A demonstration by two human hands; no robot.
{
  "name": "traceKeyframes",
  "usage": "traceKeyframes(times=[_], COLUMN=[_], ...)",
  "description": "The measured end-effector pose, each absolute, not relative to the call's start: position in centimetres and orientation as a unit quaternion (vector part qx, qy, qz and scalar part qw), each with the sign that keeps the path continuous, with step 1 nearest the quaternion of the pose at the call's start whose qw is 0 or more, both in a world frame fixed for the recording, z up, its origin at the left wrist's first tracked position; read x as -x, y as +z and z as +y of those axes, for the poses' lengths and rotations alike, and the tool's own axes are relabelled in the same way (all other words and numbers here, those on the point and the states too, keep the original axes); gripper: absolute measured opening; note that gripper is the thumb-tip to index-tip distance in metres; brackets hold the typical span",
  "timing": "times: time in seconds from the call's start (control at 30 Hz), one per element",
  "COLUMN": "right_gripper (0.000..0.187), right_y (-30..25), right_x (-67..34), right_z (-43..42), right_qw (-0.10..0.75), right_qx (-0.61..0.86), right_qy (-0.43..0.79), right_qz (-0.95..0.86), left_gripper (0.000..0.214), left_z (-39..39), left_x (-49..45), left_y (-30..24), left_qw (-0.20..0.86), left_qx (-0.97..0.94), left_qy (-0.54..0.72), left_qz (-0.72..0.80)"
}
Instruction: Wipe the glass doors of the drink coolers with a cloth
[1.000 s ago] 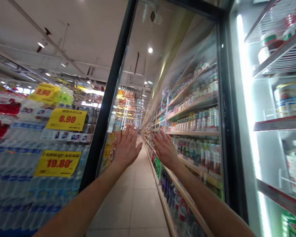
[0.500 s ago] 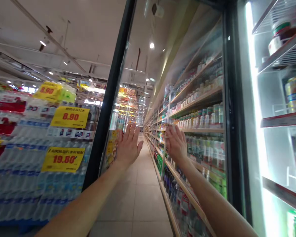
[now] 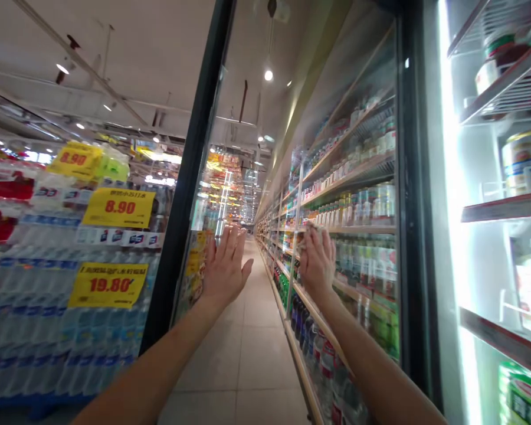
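An open cooler door has a clear glass pane (image 3: 336, 65) in a black frame (image 3: 200, 136). My left hand (image 3: 225, 268) lies against the left part of the pane, palm forward and fingers stretched out, holding nothing. On the pane's middle, my right hand (image 3: 318, 265) presses a light-coloured cloth (image 3: 310, 229) against the glass. Only the cloth's edge shows above and beside the fingers; the palm hides the rest.
Right of the door is the lit cooler, its shelf (image 3: 508, 206) among cans and bottles. Through or in the glass appear long drink shelves (image 3: 354, 230) and a tiled aisle (image 3: 261, 354). Packs of bottled water (image 3: 35, 295) with yellow price signs (image 3: 119, 208) are stacked at left.
My right hand has slid a little to the right on the glass with the cloth, its fingers now more upright. My left hand stays on the pane. The view has shifted slightly.
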State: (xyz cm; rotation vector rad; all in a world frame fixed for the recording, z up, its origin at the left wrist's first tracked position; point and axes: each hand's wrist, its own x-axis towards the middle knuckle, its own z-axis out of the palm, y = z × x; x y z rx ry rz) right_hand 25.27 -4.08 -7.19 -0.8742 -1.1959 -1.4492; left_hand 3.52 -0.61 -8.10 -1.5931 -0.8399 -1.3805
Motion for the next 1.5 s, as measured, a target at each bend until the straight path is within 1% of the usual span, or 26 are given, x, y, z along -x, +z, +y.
traceKeyframes(times=[0.1,0.13,0.17,0.27,0.3,0.33,0.37,0.47,0.5,0.63,0.67,0.7,0.8,0.83,0.87,0.97,1.0,1.03,1.17,1.2,1.33,1.37,1.4,1.5], right_gripper=[0.044,0.044,0.044,0.045,0.045,0.045,0.045,0.046,0.047,0.048,0.048,0.047,0.047,0.048,0.048,0.046,0.046,0.045,0.045,0.044,0.044,0.044,0.045,0.047], right_y=[-8.4,-8.6,-8.7,-8.6,-8.7,-8.9,-9.3,-10.5,-10.7,-10.2,-10.2,-10.2,-10.6,-10.6,-10.7,-10.6,-10.7,-10.9,-12.0,-12.1,-12.1,-12.2,-12.4,-12.8], right_x=[-24.5,-24.6,-24.8,-25.6,-25.6,-25.4,-25.0,-24.1,-24.0,-24.0,-23.8,-23.5,-22.9,-23.0,-23.3,-24.2,-24.3,-24.2,-23.4,-23.5,-24.4,-24.4,-24.3,-24.0], right_z=[-4.1,-4.1,-4.1,-4.1,-4.1,-4.2,-4.2,-4.2,-4.2,-3.9,-3.8,-3.8,-3.8,-3.8,-3.9,-4.1,-4.1,-4.2,-4.3,-4.3,-4.3,-4.3,-4.2,-4.2], right_qw=[0.406,0.394,0.406,0.513,0.532,0.531,0.511,0.423,0.422,0.537,0.544,0.531,0.445,0.434,0.443,0.52,0.53,0.525,0.436,0.435,0.521,0.526,0.517,0.452], right_qx=[0.32,0.314,0.319,0.376,0.389,0.392,0.382,0.325,0.321,0.374,0.377,0.372,0.328,0.323,0.327,0.369,0.376,0.374,0.314,0.313,0.382,0.392,0.391,0.353], right_qy=[-0.605,-0.607,-0.607,-0.593,-0.586,-0.582,-0.585,-0.595,-0.598,-0.587,-0.583,-0.581,-0.586,-0.588,-0.592,-0.596,-0.593,-0.593,-0.604,-0.607,-0.597,-0.591,-0.586,-0.583], right_qz=[-0.605,-0.615,-0.604,-0.494,-0.472,-0.474,-0.501,-0.601,-0.601,-0.476,-0.472,-0.492,-0.593,-0.601,-0.588,-0.489,-0.475,-0.483,-0.589,-0.586,-0.475,-0.47,-0.487,-0.575], left_gripper=[0.062,0.062,0.061,0.06,0.061,0.061,0.061,0.062,0.063,0.062,0.062,0.062,0.064,0.065,0.065,0.066,0.065,0.065,0.064,0.063,0.061,0.061,0.062,0.064], left_z=[-0.7,-0.7,-0.7,-0.7,-0.7,-0.7,-0.7,-0.6,-0.6,-0.6,-0.6,-0.6,-0.5,-0.5,-0.6,-0.7,-0.7,-0.7,-0.7,-0.7,-0.8,-0.9,-0.9,-0.9], left_x=[-3.5,-3.5,-3.5,-3.5,-3.5,-3.5,-3.5,-3.5,-3.5,-3.5,-3.5,-3.5,-3.4,-3.4,-3.4,-3.4,-3.4,-3.5,-3.5,-3.5,-3.5,-3.5,-3.5,-3.5], left_y=[-8.8,-9.1,-9.4,-10.2,-10.4,-10.6,-10.7,-11.0,-11.0,-11.2,-11.2,-11.3,-11.3,-11.4,-11.4,-11.6,-11.7,-11.8,-12.0,-12.1,-12.5,-12.6,-12.7,-12.9], left_qw=[0.421,0.421,0.422,0.428,0.43,0.43,0.43,0.426,0.423,0.423,0.424,0.426,0.431,0.43,0.428,0.422,0.423,0.425,0.433,0.433,0.427,0.428,0.43,0.445], left_qx=[0.641,0.643,0.643,0.642,0.643,0.643,0.643,0.642,0.643,0.648,0.648,0.647,0.643,0.644,0.645,0.65,0.65,0.648,0.641,0.641,0.65,0.651,0.651,0.648], left_qy=[-0.55,-0.549,-0.548,-0.545,-0.544,-0.544,-0.545,-0.55,-0.55,-0.542,-0.541,-0.542,-0.545,-0.546,-0.547,-0.546,-0.546,-0.547,-0.551,-0.551,-0.541,-0.538,-0.535,-0.526], left_qz=[-0.329,-0.329,-0.329,-0.327,-0.326,-0.325,-0.323,-0.322,-0.324,-0.328,-0.327,-0.327,-0.322,-0.32,-0.318,-0.317,-0.317,-0.317,-0.314,-0.313,-0.32,-0.323,-0.325,-0.325])
